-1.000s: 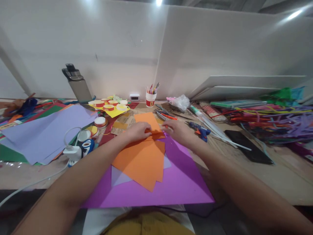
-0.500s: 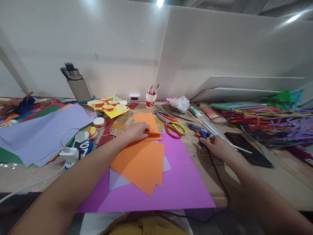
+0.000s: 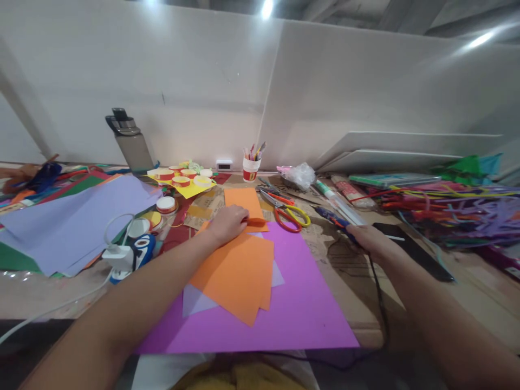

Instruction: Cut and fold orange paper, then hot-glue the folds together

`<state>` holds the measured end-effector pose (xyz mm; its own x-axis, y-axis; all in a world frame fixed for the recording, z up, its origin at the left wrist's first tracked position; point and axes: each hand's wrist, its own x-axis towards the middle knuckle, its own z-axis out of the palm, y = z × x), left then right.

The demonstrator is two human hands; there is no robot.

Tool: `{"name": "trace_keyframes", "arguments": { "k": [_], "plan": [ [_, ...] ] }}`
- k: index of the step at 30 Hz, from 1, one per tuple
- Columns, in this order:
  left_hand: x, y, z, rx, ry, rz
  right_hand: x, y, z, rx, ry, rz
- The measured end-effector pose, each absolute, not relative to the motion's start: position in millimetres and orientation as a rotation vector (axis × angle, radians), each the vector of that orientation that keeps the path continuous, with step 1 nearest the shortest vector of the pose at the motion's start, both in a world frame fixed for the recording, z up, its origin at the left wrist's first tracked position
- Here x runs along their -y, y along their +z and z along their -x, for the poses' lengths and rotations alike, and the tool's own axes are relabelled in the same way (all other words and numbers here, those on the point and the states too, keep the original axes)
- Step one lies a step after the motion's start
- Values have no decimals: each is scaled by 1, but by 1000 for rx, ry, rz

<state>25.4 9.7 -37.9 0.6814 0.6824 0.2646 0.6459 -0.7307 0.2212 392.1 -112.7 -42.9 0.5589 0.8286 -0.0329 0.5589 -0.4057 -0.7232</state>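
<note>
My left hand (image 3: 228, 223) is closed on a folded orange paper piece (image 3: 257, 221), its fingers curled over the fold. Beneath it lie loose orange sheets (image 3: 239, 271), a pale lilac sheet (image 3: 197, 301) and a large purple sheet (image 3: 300, 314). My right hand (image 3: 368, 238) grips a blue corded hot glue gun (image 3: 331, 216) over the cardboard, nozzle pointing left and away from me. Its black cord (image 3: 377, 287) trails down past the table edge. Between the hands rest scissors (image 3: 284, 208) with red and yellow handles.
Tape rolls (image 3: 181, 181) sit on yellow paper at the back left, near a bottle (image 3: 133, 146). A pen cup (image 3: 251, 167) stands by the wall. Lilac paper (image 3: 81, 222) and a white plug (image 3: 118, 257) are at left; pipe cleaners (image 3: 455, 208) heap at right.
My right hand has closed around the glue gun and picked it up, turning it and drawing it slightly right. My left hand stays at the folded orange paper.
</note>
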Motion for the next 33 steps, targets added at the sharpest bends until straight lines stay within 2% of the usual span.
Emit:
{"name": "trace_keyframes", "arguments": {
  "k": [3,6,10,15,20,26,33],
  "plan": [
    [-8,-34,-27,-1286,535,-2778,113,-25,-378,711,699,1899],
    [-11,-32,-28,-1413,570,-2713,110,-3,-353,677,701,1655],
    [-16,-36,-28,-1417,553,-2596,100,20,-314,798,730,1481],
    [-28,-42,-26,-1337,661,-2324,89,27,-276,1120,840,1359],
    [-39,-47,-22,-1331,764,-2215,88,26,-259,1417,786,1542],
    [-40,-49,-24,-1259,850,-2217,88,33,-236,1868,342,1864],
    [-39,-48,-25,-1292,810,-2161,73,23,-219,1983,347,1988]
  ]
}}
